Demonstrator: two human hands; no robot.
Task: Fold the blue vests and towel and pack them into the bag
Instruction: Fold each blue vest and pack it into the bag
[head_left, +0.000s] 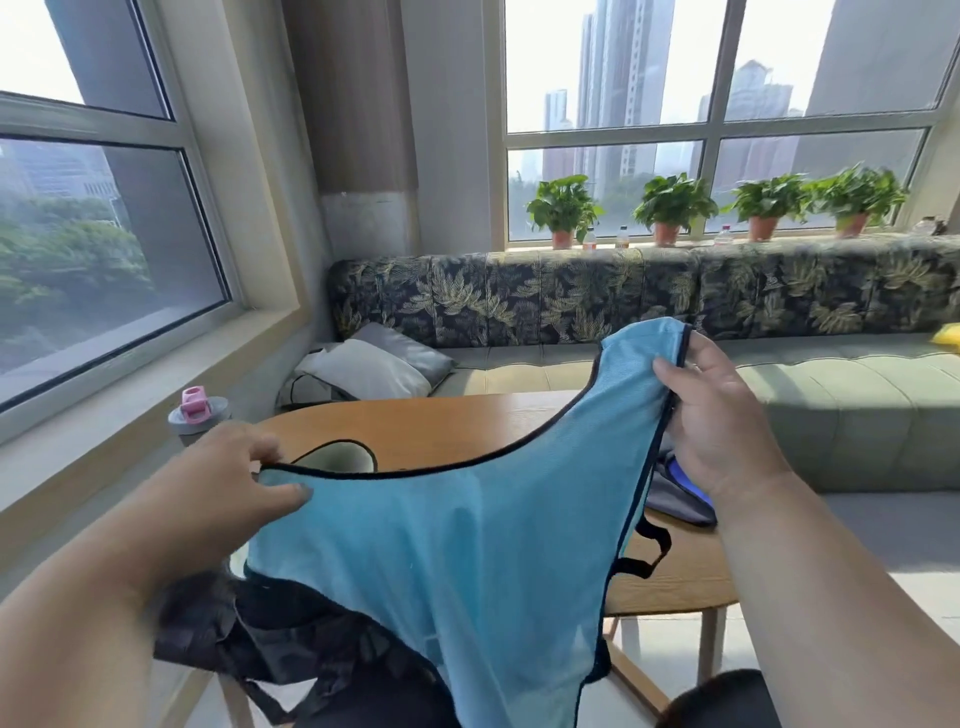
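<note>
I hold a light blue vest (457, 561) with dark trim up in the air over the wooden table (431, 426). My left hand (223, 493) pinches its left shoulder strap, thumb on the front of the cloth. My right hand (717, 415) grips the right shoulder strap, raised higher. The vest hangs down and hides most of the table. A black bag (270, 634) lies on the table's near left, partly under the vest. Grey and blue fabric (680, 493) shows behind my right wrist; I cannot tell what it is.
A grey bottle with a pink lid (197, 413) stands by the window sill at left. A leaf-patterned sofa (571, 301) with a grey cushion (374, 364) runs behind the table. Potted plants (670, 208) line the far sill. A yellow object (948, 335) lies on the sofa at right.
</note>
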